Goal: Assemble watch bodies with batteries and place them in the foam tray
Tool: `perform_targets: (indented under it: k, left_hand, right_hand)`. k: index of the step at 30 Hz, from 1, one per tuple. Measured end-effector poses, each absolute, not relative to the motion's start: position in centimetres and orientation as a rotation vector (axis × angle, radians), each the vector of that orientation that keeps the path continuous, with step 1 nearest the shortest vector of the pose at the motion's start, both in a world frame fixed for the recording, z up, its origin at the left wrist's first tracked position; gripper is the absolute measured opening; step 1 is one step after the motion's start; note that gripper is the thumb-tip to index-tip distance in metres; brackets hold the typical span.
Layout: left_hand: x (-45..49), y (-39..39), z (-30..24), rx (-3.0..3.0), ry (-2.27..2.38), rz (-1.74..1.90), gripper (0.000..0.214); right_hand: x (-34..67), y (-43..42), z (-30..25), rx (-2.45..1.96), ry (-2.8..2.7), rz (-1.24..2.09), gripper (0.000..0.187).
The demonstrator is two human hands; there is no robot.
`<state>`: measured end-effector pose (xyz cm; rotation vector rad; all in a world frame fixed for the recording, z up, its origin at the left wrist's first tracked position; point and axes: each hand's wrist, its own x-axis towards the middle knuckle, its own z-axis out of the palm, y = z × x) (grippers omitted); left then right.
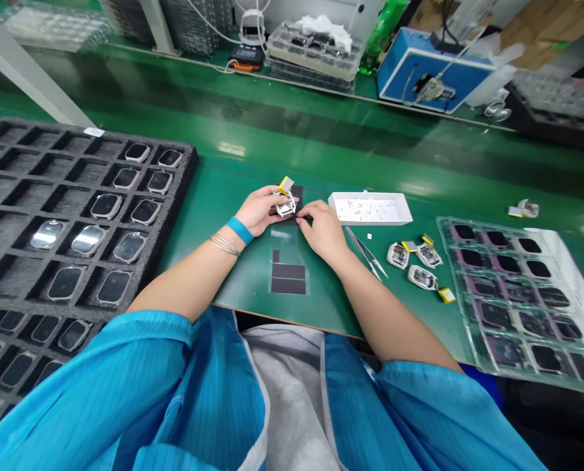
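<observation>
My left hand (262, 210) is closed around an opened smartwatch case (286, 205), a white frame with inner parts showing. A battery with yellow edges (286, 185) sticks up from its far side. My right hand (324, 229) pinches just right of the case, at the edge of a black adhesive sheet (298, 193); what is between its fingertips is too small to make out. Nearer my body lies a clear film with black rectangular pieces (288, 270). Tweezers (367, 254) rest on the green table, right of my right hand.
A white box of small pieces (371, 208) stands beyond my right hand. Several opened watch cases (422, 277) lie to the right, beside a clear tray of dark screens (474, 327). Left is a black foam tray (191, 157) with watches. A blue box (433, 69) sits on the back shelf.
</observation>
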<state>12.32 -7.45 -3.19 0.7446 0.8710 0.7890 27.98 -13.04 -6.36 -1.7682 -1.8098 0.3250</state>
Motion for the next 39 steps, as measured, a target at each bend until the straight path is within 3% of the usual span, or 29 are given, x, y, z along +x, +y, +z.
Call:
perform_targets:
  k: [9, 17, 27, 32, 35, 39]
  left_hand:
    - [12.4, -7.6, -3.0, 0.700, 0.894, 0.809, 0.015]
    - [12.5, -7.7, -2.5, 0.739, 0.950, 0.821, 0.011]
    - [12.7, -7.9, -2.6, 0.766, 0.965, 0.835, 0.015]
    - [13.0, -8.6, -2.5, 0.890, 0.981, 0.788, 0.015]
    - [13.1, -8.9, -2.5, 0.950, 0.977, 0.747, 0.014]
    - [13.3, -9.1, -2.5, 0.981, 0.973, 0.694, 0.012]
  right_hand:
    - [27.6, -12.2, -6.0, -1.819, -1.692, 0.419, 0.011]
    - [27.3, -12.3, -7.1, -1.779, -1.864, 0.257, 0.012]
    - [28.6, -14.4, -6.2, -1.289, -1.799, 0.024, 0.009]
    - [28.7, -14.6, -5.4, -1.219, -1.487, 0.403, 0.010]
    - [28.6, -14.5, -5.4, -1.243, -1.331, 0.701, 0.018]
    - [28.6, -14.3, -5.5, -1.223, -1.253, 0.852, 0.031]
